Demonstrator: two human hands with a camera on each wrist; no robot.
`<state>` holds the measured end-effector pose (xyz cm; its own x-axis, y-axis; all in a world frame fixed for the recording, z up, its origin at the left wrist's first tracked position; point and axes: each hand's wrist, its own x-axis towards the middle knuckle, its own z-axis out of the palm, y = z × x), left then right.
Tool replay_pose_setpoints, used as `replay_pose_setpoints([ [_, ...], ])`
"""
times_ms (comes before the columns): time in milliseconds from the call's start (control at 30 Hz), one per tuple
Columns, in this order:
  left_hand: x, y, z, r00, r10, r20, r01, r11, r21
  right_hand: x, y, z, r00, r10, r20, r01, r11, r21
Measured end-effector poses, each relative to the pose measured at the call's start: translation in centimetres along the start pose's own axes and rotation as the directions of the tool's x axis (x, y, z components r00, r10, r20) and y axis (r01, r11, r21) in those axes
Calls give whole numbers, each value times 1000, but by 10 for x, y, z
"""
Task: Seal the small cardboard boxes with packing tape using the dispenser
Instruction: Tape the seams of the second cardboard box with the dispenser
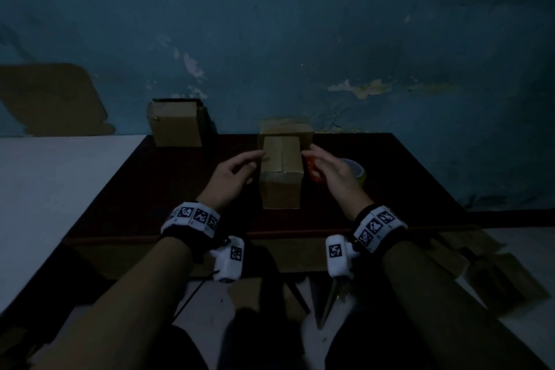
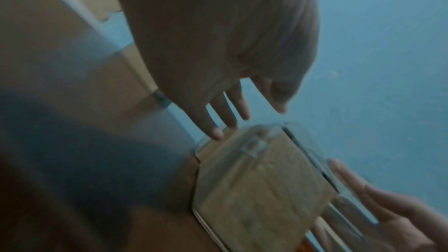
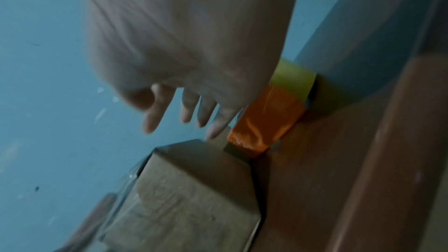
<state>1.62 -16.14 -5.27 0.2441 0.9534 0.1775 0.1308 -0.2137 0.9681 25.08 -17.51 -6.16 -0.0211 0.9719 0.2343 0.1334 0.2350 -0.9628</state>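
Note:
A small cardboard box point(image 1: 280, 171) stands in the middle of the dark table point(image 1: 168, 177), its top flaps closed. Clear tape point(image 2: 252, 147) shines along its seam and edge. My left hand point(image 1: 255, 167) reaches to the box's upper left edge with straight fingers, and the little fingertip point(image 2: 215, 133) touches the rim. On the other side, my right hand point(image 1: 312, 159) hovers with spread fingers point(image 3: 184, 118) just over the box's point(image 3: 189, 194) right top corner. The orange tape dispenser point(image 1: 313, 173) with its yellowish roll point(image 1: 357, 174) lies right of the box, partly hidden by my right hand.
A second box point(image 1: 285, 129) stands right behind the middle one, and a third point(image 1: 175, 123) at the table's back left against the blue wall. Flat cardboard pieces point(image 1: 495, 273) lie on the floor to the right. A white surface point(image 1: 60, 183) adjoins the table's left side.

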Motion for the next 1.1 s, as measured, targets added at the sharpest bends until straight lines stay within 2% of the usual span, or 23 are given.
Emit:
replay_pose_setpoints([
  [100,0,-1,-5,995,53,87,-64,991,122,-3,2,-2,998,-25,60,32,993,-115],
  [167,0,-3,-5,991,62,122,-81,983,163,-6,4,0,997,-12,78,22,992,-126],
  [333,0,-8,-2,991,74,110,-90,985,146,-6,11,-1,997,-29,75,39,990,-139],
  [500,-1,-4,-3,988,38,152,-57,991,120,-7,14,-5,992,-45,121,61,989,-131],
  [800,-2,-4,-3,987,64,150,-86,986,146,-2,25,-3,991,-79,107,97,981,-170],
  [1100,4,-11,7,988,140,63,-149,974,172,0,29,3,992,-125,35,130,968,-216],
])
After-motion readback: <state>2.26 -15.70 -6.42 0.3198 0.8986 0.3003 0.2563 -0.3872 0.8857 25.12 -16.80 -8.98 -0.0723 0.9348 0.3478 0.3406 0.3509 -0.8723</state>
